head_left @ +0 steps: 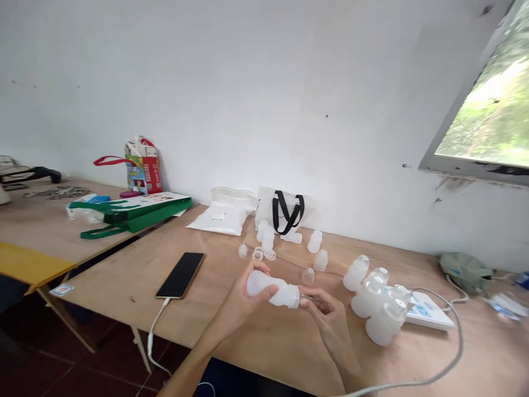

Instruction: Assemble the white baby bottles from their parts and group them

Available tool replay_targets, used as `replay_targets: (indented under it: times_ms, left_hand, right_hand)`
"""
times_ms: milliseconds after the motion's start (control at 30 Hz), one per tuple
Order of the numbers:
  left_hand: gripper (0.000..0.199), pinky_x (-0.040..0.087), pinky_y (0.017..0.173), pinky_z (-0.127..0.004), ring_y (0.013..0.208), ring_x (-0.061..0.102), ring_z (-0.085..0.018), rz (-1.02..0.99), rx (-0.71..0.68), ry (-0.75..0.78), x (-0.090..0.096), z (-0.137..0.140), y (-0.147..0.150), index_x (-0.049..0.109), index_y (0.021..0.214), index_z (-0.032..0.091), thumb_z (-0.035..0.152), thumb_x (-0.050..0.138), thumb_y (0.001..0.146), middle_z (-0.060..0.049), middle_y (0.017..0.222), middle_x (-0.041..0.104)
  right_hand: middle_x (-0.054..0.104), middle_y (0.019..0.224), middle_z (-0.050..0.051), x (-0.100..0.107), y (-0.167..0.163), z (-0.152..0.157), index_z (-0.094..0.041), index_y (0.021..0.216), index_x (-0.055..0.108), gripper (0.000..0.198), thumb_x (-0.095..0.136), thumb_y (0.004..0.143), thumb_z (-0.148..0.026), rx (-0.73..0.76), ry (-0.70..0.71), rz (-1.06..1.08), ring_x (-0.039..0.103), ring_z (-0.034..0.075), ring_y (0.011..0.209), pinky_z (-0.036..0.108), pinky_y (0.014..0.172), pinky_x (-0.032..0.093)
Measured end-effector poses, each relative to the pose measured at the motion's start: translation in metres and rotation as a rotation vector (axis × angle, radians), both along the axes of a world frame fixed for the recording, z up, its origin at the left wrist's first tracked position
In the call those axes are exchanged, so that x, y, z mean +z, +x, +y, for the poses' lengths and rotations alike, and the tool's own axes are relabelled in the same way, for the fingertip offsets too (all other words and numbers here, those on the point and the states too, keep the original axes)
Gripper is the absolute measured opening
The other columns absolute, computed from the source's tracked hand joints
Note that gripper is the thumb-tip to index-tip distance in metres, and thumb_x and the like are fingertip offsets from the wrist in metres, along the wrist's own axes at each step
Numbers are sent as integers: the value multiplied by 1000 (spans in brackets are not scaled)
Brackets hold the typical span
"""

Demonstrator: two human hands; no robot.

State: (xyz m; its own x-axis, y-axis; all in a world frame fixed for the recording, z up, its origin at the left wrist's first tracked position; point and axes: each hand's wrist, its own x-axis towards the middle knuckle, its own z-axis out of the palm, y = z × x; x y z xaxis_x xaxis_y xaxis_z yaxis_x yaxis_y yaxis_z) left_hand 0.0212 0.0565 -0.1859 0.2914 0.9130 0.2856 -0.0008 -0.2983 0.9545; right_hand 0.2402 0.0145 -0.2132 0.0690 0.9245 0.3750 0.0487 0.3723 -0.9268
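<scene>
My left hand (251, 295) is wrapped round a frosted white baby bottle (273, 289), which lies almost level with its neck to the right. At the neck, my right hand (324, 311) pinches a thin, metallic-looking tool (314, 299); its tip and exact kind are hidden. Just beyond my hands are a clear cap (308, 275) and a capped nipple (321, 261). Farther back are screw rings (258, 253), a nipple (243, 251) and uncapped bottles (268, 240). To the right, several capped baby bottles (386, 320) stand in a cluster.
A black phone (181, 275) with a charging cable lies at left. White packages (219, 219) and a bag with black handles (264, 207) rest by the wall. A white box (430, 311), grey cable (459, 336) and cap (467, 270) are right. A green bag (159, 214) spans the table gap.
</scene>
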Motion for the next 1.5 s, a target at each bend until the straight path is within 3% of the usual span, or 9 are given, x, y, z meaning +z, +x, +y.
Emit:
replay_targets:
  times_ms: [333,533,700,833,967,1133,1333,1433,1500]
  left_hand:
    - [46,44,72,-22,83,54,-13,-32,21,56,-12,-6,10,55,107,19,55,75,85,-1,95,57]
    - [53,41,56,-18,64,50,-9,-127,3,-136,-13,0,17,52,100,18,64,72,83,2,79,54]
    - [62,29,39,-17,43,41,-6,-2,-49,-291,-17,7,17,49,98,19,77,64,80,4,65,54]
    - [64,30,39,-16,44,41,-5,-9,11,-247,-18,8,16,51,97,19,78,65,79,4,67,55]
    - [59,35,44,-16,49,44,-5,-43,-2,-190,-16,3,19,51,99,18,73,67,82,4,73,55]
    - [53,34,47,-16,53,43,-5,18,12,-111,-18,0,19,52,97,18,67,68,85,5,71,51]
    - [59,29,43,-18,49,41,-6,52,-21,-234,-17,5,15,50,94,19,75,65,82,4,69,52]
    - [58,32,47,-19,53,42,-7,37,4,-174,-16,3,16,50,95,19,73,66,82,3,72,53]
    - [55,36,53,-20,60,46,-9,62,3,-101,-16,-1,18,52,96,18,69,69,82,3,75,53]
  right_hand:
    - [68,77,4,-8,12,-2,-21,102,77,26,70,94,-45,-67,96,-141,62,14,62,24,60,56]
    - [73,102,8,-10,19,-3,-23,104,76,17,70,95,-36,-97,183,-272,71,22,90,32,81,61]
    - [71,113,7,-4,28,-2,-26,104,76,13,65,99,-31,-81,261,-395,68,22,108,32,94,58]
    - [62,135,6,6,25,-3,-28,117,71,22,69,96,-34,53,168,-333,60,22,127,33,106,55]
    - [63,136,7,8,24,-5,-28,133,63,45,74,92,-41,45,15,-277,65,23,121,33,101,59]
    - [68,128,8,4,29,-5,-24,127,67,40,74,90,-39,86,-9,-350,69,25,113,34,97,60]
    - [70,126,5,3,26,-4,-26,119,73,28,69,92,-32,22,138,-463,67,26,117,36,101,56]
    - [72,122,5,7,20,-6,-27,124,73,39,74,89,-45,44,36,-418,69,25,112,33,98,55]
    - [75,107,7,8,16,-6,-22,110,78,42,67,92,-58,69,-77,-368,71,24,98,30,88,57]
